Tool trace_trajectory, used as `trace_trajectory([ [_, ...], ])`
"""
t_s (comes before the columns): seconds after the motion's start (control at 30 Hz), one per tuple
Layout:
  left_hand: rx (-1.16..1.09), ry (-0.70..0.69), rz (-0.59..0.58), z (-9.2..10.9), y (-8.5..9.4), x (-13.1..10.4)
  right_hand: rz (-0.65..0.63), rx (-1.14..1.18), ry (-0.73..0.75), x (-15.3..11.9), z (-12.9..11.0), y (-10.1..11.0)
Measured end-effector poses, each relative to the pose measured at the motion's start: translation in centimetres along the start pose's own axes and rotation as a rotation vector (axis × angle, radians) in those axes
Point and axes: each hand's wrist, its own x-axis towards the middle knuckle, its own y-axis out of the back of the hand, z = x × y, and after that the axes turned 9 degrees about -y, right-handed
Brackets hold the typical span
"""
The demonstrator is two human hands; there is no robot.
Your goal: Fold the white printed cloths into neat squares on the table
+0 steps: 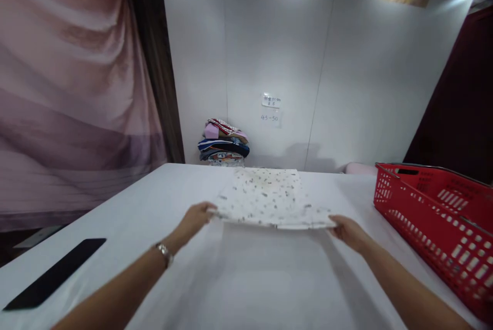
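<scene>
A white cloth with small dark prints (265, 196), perhaps a garment, is spread across the middle of the white table (254, 278). My left hand (198, 217) pinches its near left corner, and my right hand (348, 231) pinches the near right corner. Between the two hands the near edge is stretched taut and raised a little off the tabletop, casting a shadow below. The far part of the cloth lies flat towards the wall. A metal bracelet or watch (165, 254) circles my left wrist.
A red plastic basket (431, 217) stands along the right side of the table. At the far edge is a stack of folded clothes (224, 142). A flat black object (56, 273) lies at the left. Pink curtain (77, 88) hangs left; a white wall (277, 62) rises behind.
</scene>
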Motion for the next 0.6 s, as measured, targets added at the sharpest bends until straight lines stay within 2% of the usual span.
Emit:
trace_trajectory([
  [0.07, -0.01, 0.138, -0.047, -4.0, -1.7, -3.4, -0.028, 0.019, -0.175, -0.3, 4.4, 0.2],
  [0.1, -0.016, 0.185, -0.038, -5.1, -2.2, -4.7, -0.015, 0.035, -0.189, -0.6, 5.9, 0.3],
  [0.17, -0.049, 0.202, -0.007, -5.7, -2.5, -6.8, 0.011, 0.051, -0.194, -1.5, 7.6, 0.7],
  [0.27, -0.044, 0.123, 0.023, -4.8, -1.8, -9.0, 0.051, 0.062, -0.13, -3.6, 8.3, 1.4],
  [0.33, 0.016, 0.067, 0.002, -4.5, -1.1, -10.3, 0.059, 0.033, -0.128, -5.3, 8.5, 1.7],
  [0.47, 0.173, 0.03, -0.076, -5.8, -0.5, -13.1, 0.061, -0.09, -0.126, -8.6, 9.1, 1.7],
  [0.6, 0.204, -0.002, 0.008, -6.9, 0.1, -15.1, 0.095, -0.231, 0.007, -10.8, 9.5, 1.5],
])
